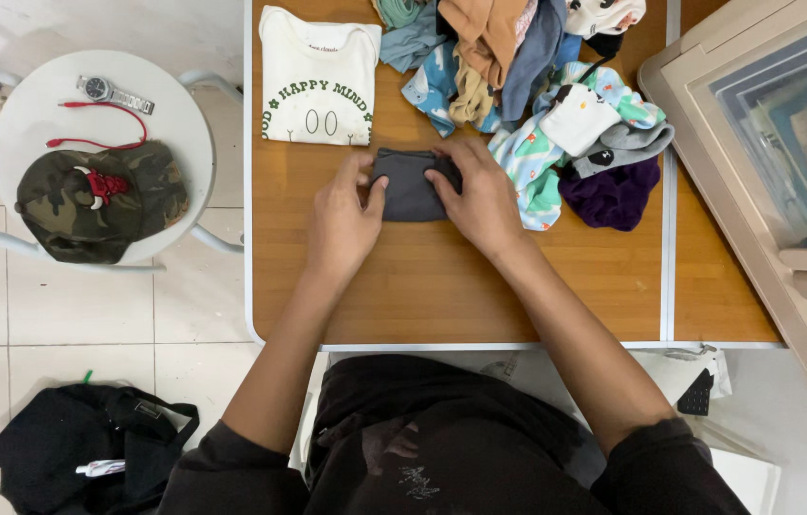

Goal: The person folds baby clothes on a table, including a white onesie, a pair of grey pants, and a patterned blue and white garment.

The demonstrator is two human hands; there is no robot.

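Both hands, the left hand (341, 224) and the right hand (480, 200), pressed on a small folded dark grey garment (410, 186) on the wooden worktop (441, 286), a folded cream shirt (317, 76) lying far left and a heap of clothes (537, 86) far right.

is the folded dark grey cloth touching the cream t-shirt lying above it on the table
Apart. The head view shows a strip of bare wooden table between the folded dark grey cloth and the cream t-shirt.
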